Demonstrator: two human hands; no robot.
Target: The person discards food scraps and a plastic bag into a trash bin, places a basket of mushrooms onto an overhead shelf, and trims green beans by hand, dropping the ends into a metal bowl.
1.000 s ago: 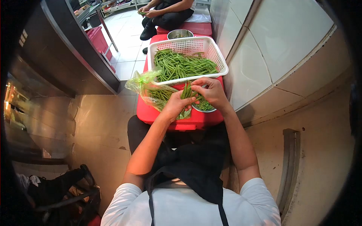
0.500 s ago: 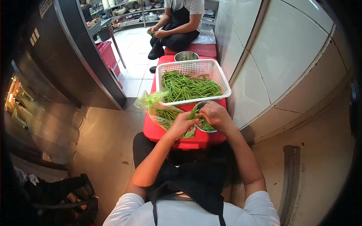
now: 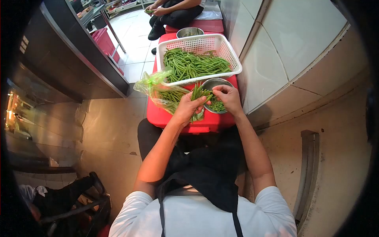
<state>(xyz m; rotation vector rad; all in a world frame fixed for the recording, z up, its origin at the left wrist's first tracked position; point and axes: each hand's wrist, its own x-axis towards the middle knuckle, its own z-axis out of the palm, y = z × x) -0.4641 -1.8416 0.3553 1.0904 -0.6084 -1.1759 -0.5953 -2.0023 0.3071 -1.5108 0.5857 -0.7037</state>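
From my remote seat I look down into a narrow tiled passage, a glossy pale wall [image 3: 272,51] rising on the right and a brownish floor [image 3: 110,122] opening on the left. The bunch of slim green beans [image 3: 200,93] sits in the left hand [image 3: 189,106], clasped between thumb and curled fingers. Its long axis looks to run roughly away from the body, loose ends fanned toward the basket. The right hand [image 3: 229,98] is the nearer one to those ends, just to their right, thumb and forefinger brought close together; I cannot tell whether a bean is pinched there.

Beneath the right hand and partly covered by it stands a round stainless-steel bowl [image 3: 215,82] with small cut green pieces [image 3: 218,106] in it. To the left of the bunch lies a clear plastic bag with a lime-green top [image 3: 152,81], more beans showing through it. Just beyond is a white perforated plastic basket [image 3: 233,58] heaped with long beans [image 3: 195,65], all of it on a bright red plastic box [image 3: 157,114]. A second steel bowl [image 3: 179,34] stands behind the basket, contents hard to make out. Farther off, a seated co-worker's hands [image 3: 153,10] hold something green, the upper body cut off by the frame. The left palm and the bean ends inside it are hidden from me.
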